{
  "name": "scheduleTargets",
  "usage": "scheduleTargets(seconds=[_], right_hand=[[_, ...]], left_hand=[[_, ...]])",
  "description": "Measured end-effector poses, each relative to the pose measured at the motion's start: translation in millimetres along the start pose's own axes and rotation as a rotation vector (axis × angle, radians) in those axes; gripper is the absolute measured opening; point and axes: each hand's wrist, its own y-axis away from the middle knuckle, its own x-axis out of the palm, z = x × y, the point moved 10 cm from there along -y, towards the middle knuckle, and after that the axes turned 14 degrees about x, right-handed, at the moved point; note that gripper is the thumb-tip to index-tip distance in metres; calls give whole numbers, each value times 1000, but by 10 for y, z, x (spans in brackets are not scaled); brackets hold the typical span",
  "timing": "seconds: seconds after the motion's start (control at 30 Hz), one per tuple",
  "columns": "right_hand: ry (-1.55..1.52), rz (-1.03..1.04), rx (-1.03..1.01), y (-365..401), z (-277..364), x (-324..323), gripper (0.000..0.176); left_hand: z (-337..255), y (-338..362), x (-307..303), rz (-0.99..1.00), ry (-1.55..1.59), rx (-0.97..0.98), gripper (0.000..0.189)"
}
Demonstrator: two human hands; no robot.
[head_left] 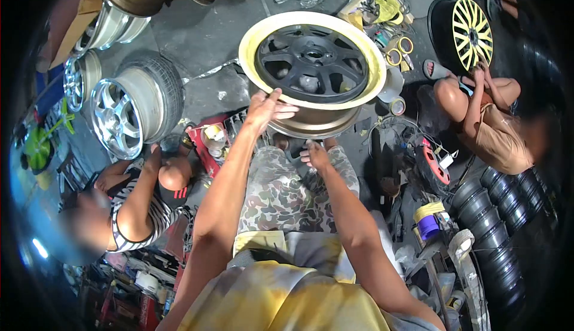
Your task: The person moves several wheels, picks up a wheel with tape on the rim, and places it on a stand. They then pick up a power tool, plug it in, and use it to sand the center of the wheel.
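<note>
In front of me a wheel rim lies face up, with a black spoked centre and a wide pale yellow lip. Its bronze-grey barrel shows underneath. My left hand is at the near left edge of the lip, thumb on top and fingers reaching below it, closed on the edge. Below the barrel, apart from the rim, is my right hand with fingers curled together. Whatever it may hold is too small to make out. My knees in camouflage trousers are just under both hands.
At left, a person in a striped top sits by a chrome wheel with a tyre. To the right, another person handles a yellow-spoked wheel. Tape rolls, a red tool and stacked black rims lie around.
</note>
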Motion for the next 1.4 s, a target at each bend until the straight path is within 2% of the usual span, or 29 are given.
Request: scheduleTargets(seconds=[0.03,0.07,0.17,0.23,0.27,0.3,0.37,0.4,0.43,0.47,0.53,0.57,0.6,0.63,0.67,0.7,0.73,0.77,0.87,0.97,1.03,1.07,1.13,1.2,1.23,1.27,1.3,1.33,1.4], right_hand=[[131,46,-77,-12,15,85,52],[132,50,-77,-36,-44,70,52],[-118,61,38,-119,-315,-240,33],[-224,-83,35,-249,-421,-809,29],[-6,-351,-73,-283,-305,-1255,30],[216,-617,-164,-226,-224,-1661,32],[74,-596,-102,-303,-149,-2146,33],[-24,-558,-166,-362,-21,-2292,32],[27,-544,-229,-502,89,-2423,30],[-88,-367,-283,-539,241,-2355,23],[-146,-338,-296,-461,488,-2222,23],[-145,-333,-286,-548,413,-2148,23],[-151,-290,-290,-650,379,-2027,18],[-156,-247,-297,-751,357,-1917,14],[-154,-245,-294,-791,305,-1849,14],[-93,-148,-189,-874,167,-1671,14],[-34,-51,-88,-935,43,-1503,15],[-36,-50,-93,-921,42,-1450,15],[49,-50,-11,-957,68,-1358,17],[277,-102,-36,-1169,78,-1351,26],[625,-192,-104,-1387,119,-1287,33],[636,-184,-103,-1456,93,-1199,33],[1127,-285,-316,-1444,242,-949,39],[1263,-201,-298,-1401,206,-680,42],[1264,-161,-270,-1484,56,-566,40],[1261,-127,-255,-1576,-20,-441,38],[1353,-43,-282,-1630,-116,-264,45],[1353,-36,-272,-1619,-232,-162,45],[1405,-32,-295,-1486,-378,15,42]], left_hand=[[-10,6,-43,22,-20,5,49],[-22,17,-90,41,-41,12,49],[48,80,-266,43,-129,-34,46],[137,127,-416,3,-157,-38,47],[151,182,-505,-107,-186,-48,41],[205,232,-576,-126,-229,-47,40],[295,227,-757,-161,-301,-35,40],[382,215,-878,-189,-333,-32,40],[483,173,-1058,-220,-375,-54,41],[504,188,-1151,-217,-355,-16,37],[708,-104,-1743,-88,-707,194,44],[424,-169,-1611,-62,-693,405,38],[395,-230,-1702,-69,-706,231,34],[216,-366,-1743,-47,-931,197,32],[116,-468,-1797,-101,-820,104,31],[-133,-642,-1809,23,-1139,525,34],[-419,-741,-1758,-157,-1265,289,38],[-511,-906,-1863,-151,-1345,280,46],[-671,-1407,-2241,-231,-1420,223,49],[-645,-1831,-2615,-290,-1444,174,53],[-506,-1946,-2826,-330,-1400,158,56],[-438,-1977,-2926,-362,-1355,160,58],[-314,-2040,-3078,-370,-1400,145,59],[-222,-2016,-3167,-436,-1202,194,59],[-263,-1922,-3051,-412,-1232,253,60],[-330,-1829,-2946,-443,-1307,367,53],[-448,-1668,-2710,-460,-1511,577,50],[-456,-1458,-2446,-460,-1707,790,47],[-396,-905,-1687,-263,-1654,893,37]])
